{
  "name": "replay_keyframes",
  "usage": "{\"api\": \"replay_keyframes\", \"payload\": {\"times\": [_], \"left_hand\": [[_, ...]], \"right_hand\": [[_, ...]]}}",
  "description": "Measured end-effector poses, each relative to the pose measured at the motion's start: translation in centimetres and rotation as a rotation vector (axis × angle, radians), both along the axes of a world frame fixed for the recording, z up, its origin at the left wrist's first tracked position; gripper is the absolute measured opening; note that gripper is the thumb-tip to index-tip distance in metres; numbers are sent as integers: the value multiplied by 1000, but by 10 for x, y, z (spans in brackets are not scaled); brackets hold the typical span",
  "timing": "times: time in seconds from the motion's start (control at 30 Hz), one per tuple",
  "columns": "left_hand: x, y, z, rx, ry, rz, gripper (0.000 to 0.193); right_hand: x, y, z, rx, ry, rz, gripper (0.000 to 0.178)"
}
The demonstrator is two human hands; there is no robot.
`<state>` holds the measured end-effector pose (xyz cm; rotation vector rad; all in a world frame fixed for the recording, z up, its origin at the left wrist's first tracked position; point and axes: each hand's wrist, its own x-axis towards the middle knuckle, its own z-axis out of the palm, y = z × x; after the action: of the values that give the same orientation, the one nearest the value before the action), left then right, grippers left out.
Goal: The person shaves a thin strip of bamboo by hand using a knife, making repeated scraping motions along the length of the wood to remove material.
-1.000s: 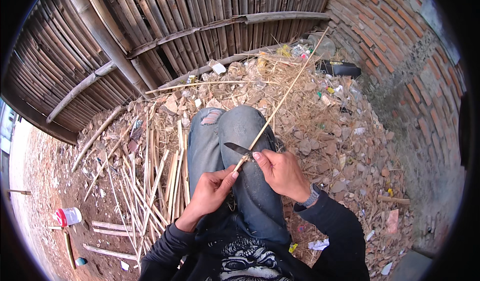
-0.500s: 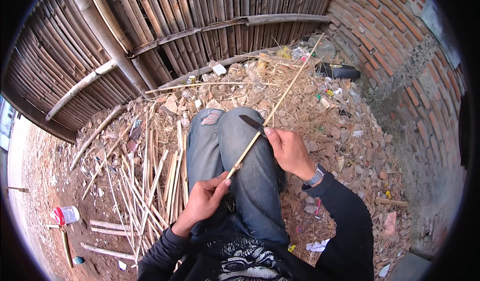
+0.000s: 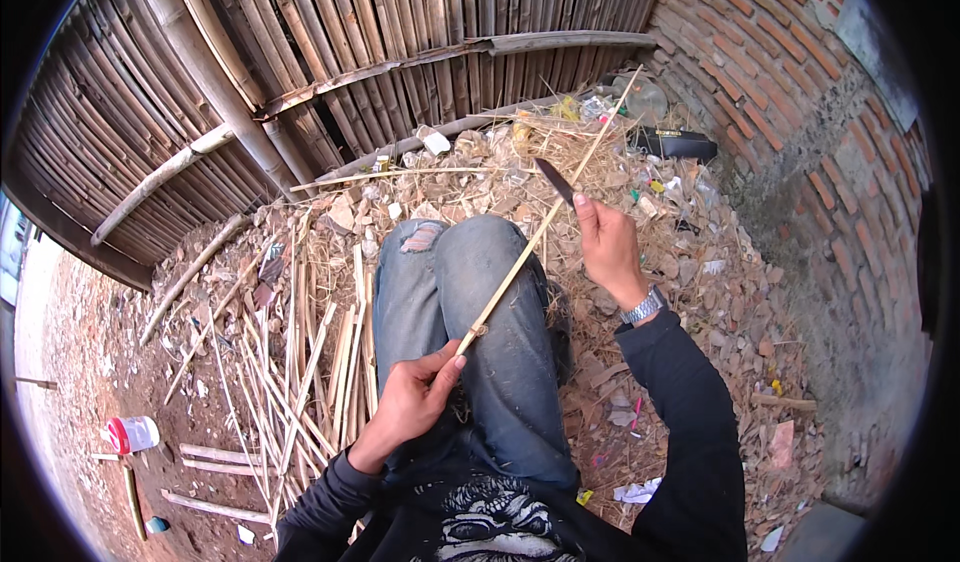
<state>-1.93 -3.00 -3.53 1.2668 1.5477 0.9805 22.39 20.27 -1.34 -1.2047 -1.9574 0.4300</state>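
Head view: the left hand (image 3: 418, 394) pinches the bamboo strip (image 3: 519, 262), which runs toward one o'clock, while the right hand (image 3: 608, 249) grips a knife (image 3: 554, 179) pointing to eleven. Skidding toward seven along the strip, the knife could cut the left hand.

Right hand (image 3: 608, 247) went up, from mid-frame to upper right of centre, taking the knife (image 3: 556, 180) along; knife was near the left hand (image 3: 412, 400) a second ago, now well apart from it, tip pointing more steeply up. From here I see the right sleeve (image 3: 688, 402) stretched further up too, baring a thin pink item (image 3: 638, 404) lower right of centre. Stick (image 3: 520, 264) shifted slightly down-left, left hand dipping a little.
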Motion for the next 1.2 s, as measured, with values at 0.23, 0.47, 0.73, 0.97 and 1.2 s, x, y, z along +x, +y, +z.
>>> {"api": "replay_keyframes", "payload": {"times": [0.23,0.47,0.73,0.97,1.2], "left_hand": [[1,4,-7,3,-26,-3,37],[-3,11,-2,-9,-135,-94,40],[-12,11,-11,-185,-457,-136,40],[-11,18,-10,-223,-499,-113,40],[-4,20,-6,-167,-463,-134,38]], "right_hand": [[-33,-83,-15,-26,-81,305,48],[-13,-36,3,-52,-9,-51,45],[-21,-51,3,-117,-4,117,51],[-45,-121,13,-186,-317,244,45],[-35,-110,17,-284,-136,137,49]]}}
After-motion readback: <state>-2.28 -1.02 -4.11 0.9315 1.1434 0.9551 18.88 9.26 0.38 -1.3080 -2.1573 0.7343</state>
